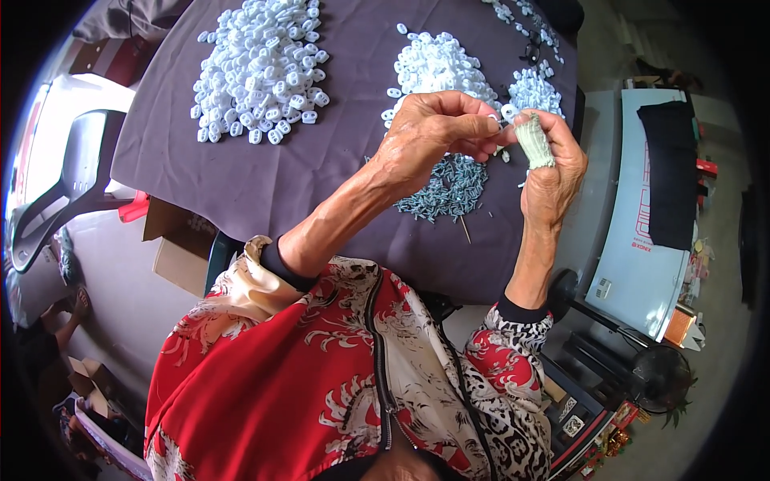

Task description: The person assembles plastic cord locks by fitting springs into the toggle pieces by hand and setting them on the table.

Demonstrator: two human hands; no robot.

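Over the table's right side, my two hands are raised close together, fingertips nearly meeting. A light green cloth finger cover [535,142] sits on my right hand's thumb. My right hand [552,164] is closed, pinching a small white plastic piece [508,111] at its fingertips. From the left, my left hand [441,128] reaches in with thumb and forefinger pinched beside that piece; what it grips is too small to make out. Below the hands lies a heap of small grey-green slender pieces [445,189]. Behind them is a pile of white plastic pieces [441,66], partly hidden by my left hand.
A larger pile of white two-holed pieces [261,72] covers the table's far left. Smaller white pieces [536,90] lie at the right edge. A thin stick [466,231] pokes from the grey-green heap. Beside the dark tablecloth [337,136] stand a cardboard box [180,260] and a black chair [68,176].
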